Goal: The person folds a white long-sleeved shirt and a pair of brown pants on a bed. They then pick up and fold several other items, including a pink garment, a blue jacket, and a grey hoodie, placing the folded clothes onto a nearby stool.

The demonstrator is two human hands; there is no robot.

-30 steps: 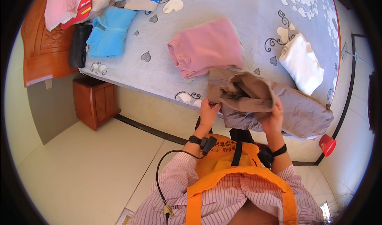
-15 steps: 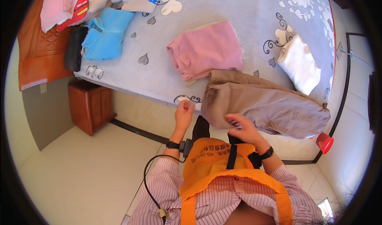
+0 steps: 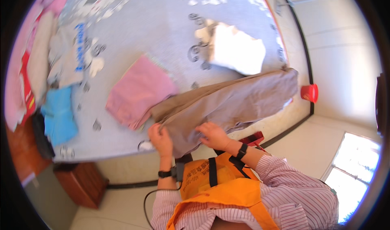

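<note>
A long pair of brown trousers (image 3: 235,102) lies along the bed's near edge, folded lengthwise, with part of it hanging over the side. At its left end, my left hand (image 3: 161,141) pinches the corner of the cloth. My right hand (image 3: 214,136) is closed on the near edge of the trousers, its fingertips curled into the fabric. Touching the trousers' left end is a folded pink garment (image 3: 140,91) with a pale layer showing beneath. Beyond the trousers rests a folded white garment (image 3: 237,49).
The bed (image 3: 150,34) has a grey patterned cover. At its left lie a blue garment (image 3: 60,116), a black item (image 3: 42,136), and grey, red and pink clothes. A wooden bedside cabinet (image 3: 81,183) stands below. A red container (image 3: 309,93) is by the right wall.
My view has turned, swinging the bed leftward. Both hands have come onto the brown trousers, the left now gripping their corner. The trousers look narrower and straighter than before.
</note>
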